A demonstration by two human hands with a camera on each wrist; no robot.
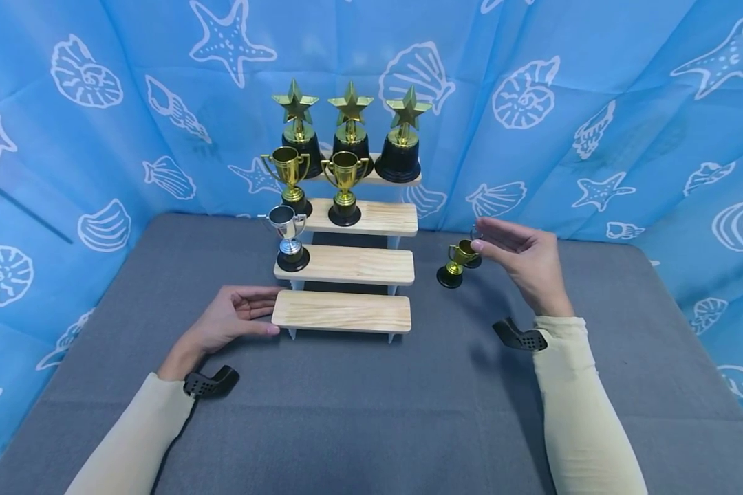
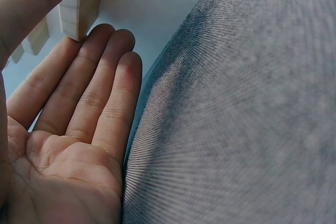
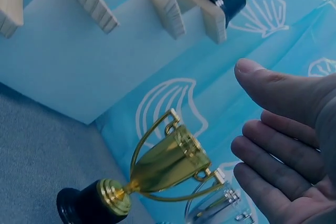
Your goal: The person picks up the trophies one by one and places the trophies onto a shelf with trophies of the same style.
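A four-step wooden shelf (image 1: 342, 311) stands on the table. My left hand (image 1: 228, 317) is at the left end of its lowest board, fingers straight and thumb by the front corner. In the left wrist view, the fingertips meet the edge of a board (image 2: 80, 11). To the right of the shelf, a gold trophy cup (image 1: 452, 269) stands upright on the table. Behind it is a silver trophy cup (image 3: 218, 208), mostly hidden in the head view. My right hand (image 1: 523, 260) is beside these cups, fingers extended and thumb apart, with no cup in its grasp.
Three gold star trophies (image 1: 402, 148) line the top board. Two gold cups (image 1: 345, 180) stand on the board below, and a silver cup (image 1: 289, 237) is at the left of the third. A blue shell-patterned curtain (image 1: 359, 41) hangs behind the grey tablecloth (image 1: 359, 405).
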